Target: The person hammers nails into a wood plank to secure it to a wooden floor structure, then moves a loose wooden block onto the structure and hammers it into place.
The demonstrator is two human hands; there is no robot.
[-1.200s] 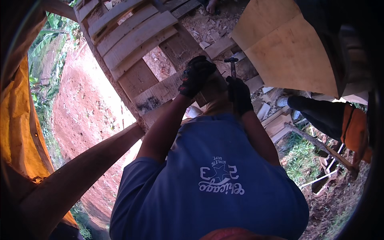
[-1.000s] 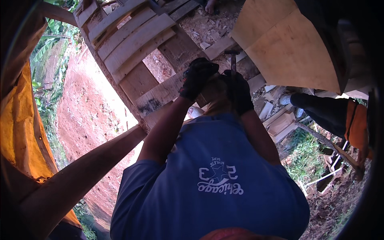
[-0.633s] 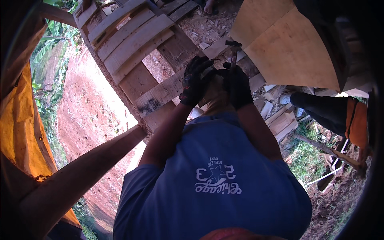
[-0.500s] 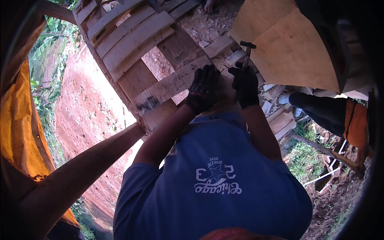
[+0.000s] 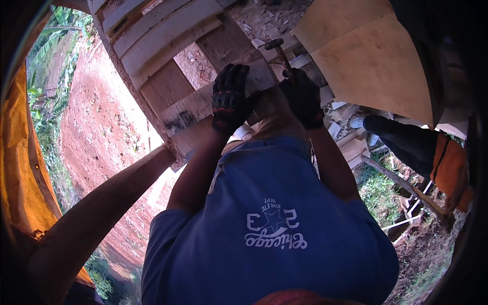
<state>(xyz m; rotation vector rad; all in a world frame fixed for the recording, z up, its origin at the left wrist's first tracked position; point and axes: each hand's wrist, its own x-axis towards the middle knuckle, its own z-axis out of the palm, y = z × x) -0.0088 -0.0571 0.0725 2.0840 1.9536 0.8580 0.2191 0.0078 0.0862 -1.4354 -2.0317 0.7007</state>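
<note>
My right hand (image 5: 303, 100), in a dark glove, is wrapped round the handle of a hammer (image 5: 283, 57). The hammer's dark head is raised near the right end of a pale plank (image 5: 201, 103). Across that plank lies my left hand (image 5: 230, 97), also gloved, its fingers stretched out side by side and its thumb toward the near edge. The plank rests crosswise on a slatted wooden frame (image 5: 161, 87). I cannot make out a nail at the plank's end.
Large plywood sheets (image 5: 373, 56) stand at the right. A person's dark trouser leg (image 5: 401, 138) is below them, beside wood scraps (image 5: 353, 150). A wooden post (image 5: 109, 203) slants up from the lower left, near an orange tarp (image 5: 23, 168). Red soil (image 5: 101, 112) slopes beyond.
My left hand has slid left along the plank, away from its right end. My right hand has moved slightly left, and the hammer head has swung left toward the plank's end.
</note>
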